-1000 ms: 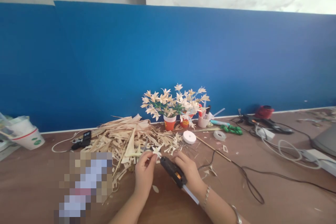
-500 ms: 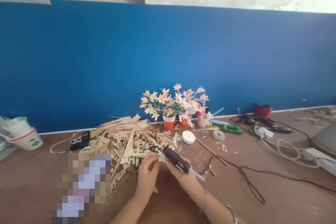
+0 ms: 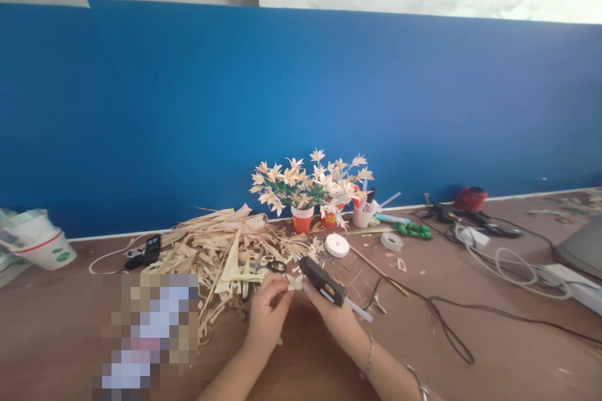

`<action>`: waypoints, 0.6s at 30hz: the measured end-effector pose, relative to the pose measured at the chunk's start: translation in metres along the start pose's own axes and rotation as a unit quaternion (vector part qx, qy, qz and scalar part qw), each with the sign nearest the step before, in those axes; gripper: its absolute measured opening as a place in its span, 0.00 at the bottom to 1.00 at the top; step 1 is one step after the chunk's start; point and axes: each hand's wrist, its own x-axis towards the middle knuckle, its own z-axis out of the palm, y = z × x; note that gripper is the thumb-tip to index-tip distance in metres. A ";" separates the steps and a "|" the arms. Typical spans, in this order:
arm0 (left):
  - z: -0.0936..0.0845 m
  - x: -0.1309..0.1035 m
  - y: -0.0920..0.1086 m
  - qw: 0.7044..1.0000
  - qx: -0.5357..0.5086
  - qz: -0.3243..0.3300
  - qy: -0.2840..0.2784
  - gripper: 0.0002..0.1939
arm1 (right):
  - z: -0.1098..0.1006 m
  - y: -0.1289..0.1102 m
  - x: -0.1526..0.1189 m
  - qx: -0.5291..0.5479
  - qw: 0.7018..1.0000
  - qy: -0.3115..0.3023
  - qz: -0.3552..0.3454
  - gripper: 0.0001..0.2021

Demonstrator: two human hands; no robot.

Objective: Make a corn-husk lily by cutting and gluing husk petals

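A small pale husk flower (image 3: 295, 282) is pinched in the fingers of my left hand (image 3: 269, 310). My right hand (image 3: 335, 321) is wrapped round a black hot glue gun (image 3: 323, 282), and a clear glue stick (image 3: 358, 309) juts out of its back end. The gun's nozzle points away to the upper left, just beyond the flower. My right fingertips are close to the flower's right side; whether they touch it I cannot tell. Black-handled scissors (image 3: 276, 267) lie on the dry husks behind my left hand.
Dry corn husks (image 3: 226, 232) form a heap at the left. Behind stand finished flowers (image 3: 305, 185) in red cups (image 3: 302, 220). A white tape roll (image 3: 337, 245), a clear tape roll (image 3: 392, 241) and a thin stick (image 3: 376, 268) lie right of centre. Black cable (image 3: 470, 306) crosses the right side.
The glue gun has shifted slightly right and its nozzle has moved off the flower. The flower now shows more fully between my hands. The left hand has barely moved.
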 end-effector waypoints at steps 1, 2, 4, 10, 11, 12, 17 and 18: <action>0.000 0.000 -0.001 1.000 0.001 0.002 0.011 0.07 | 0.000 -0.001 0.000 -0.003 1.000 -0.004 -0.003 0.16; 0.000 0.000 -0.002 1.000 0.004 0.001 0.022 0.06 | -0.001 -0.002 0.000 -0.005 1.000 -0.009 -0.008 0.15; 0.000 0.001 -0.003 0.999 0.008 -0.010 0.039 0.06 | -0.002 -0.004 -0.001 -0.013 1.000 -0.019 -0.019 0.13; -0.003 0.003 -0.004 0.995 0.013 -0.054 0.080 0.08 | -0.010 -0.002 -0.001 -0.134 0.982 -0.063 -0.121 0.09; -0.003 0.003 -0.004 0.995 0.016 -0.056 0.085 0.09 | -0.012 0.000 -0.001 -0.164 0.973 -0.073 -0.145 0.08; -0.004 0.003 -0.004 0.994 0.019 -0.057 0.090 0.09 | -0.013 0.001 -0.001 -0.193 0.964 -0.080 -0.167 0.08; -0.005 0.004 -0.003 0.993 0.023 -0.047 0.104 0.09 | -0.016 0.005 -0.001 -0.288 0.926 -0.107 -0.218 0.04; -0.005 0.004 -0.003 0.993 0.024 -0.045 0.105 0.08 | -0.016 0.005 -0.001 -0.299 0.922 -0.112 -0.218 0.04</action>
